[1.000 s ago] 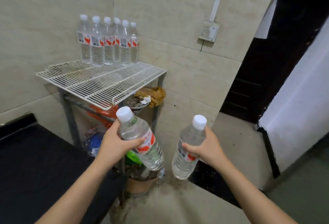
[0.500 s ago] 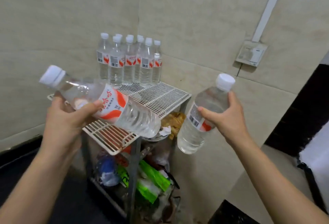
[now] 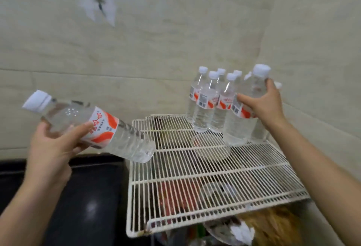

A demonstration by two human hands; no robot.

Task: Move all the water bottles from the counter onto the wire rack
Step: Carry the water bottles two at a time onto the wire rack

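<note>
My left hand [image 3: 52, 144] grips a clear water bottle [image 3: 109, 130] with a white cap and red-and-white label, tilted with its base over the left edge of the white wire rack [image 3: 205, 173]. My right hand [image 3: 263, 105] holds a second water bottle [image 3: 242, 116] upright, its base at or just above the rack's back right, right beside the standing group. Several more water bottles [image 3: 209, 103] stand clustered in the rack's far corner against the tiled wall.
A black counter [image 3: 78, 206] lies to the left of the rack. Under the rack are a red object, a round lid and an orange-brown bag [image 3: 273, 226]. Tiled walls close off the back and right.
I have stepped closer, above the rack. My right hand has carried its bottle up and over to the standing group at the back. My left hand's bottle stays tilted, now at the rack's left edge.
</note>
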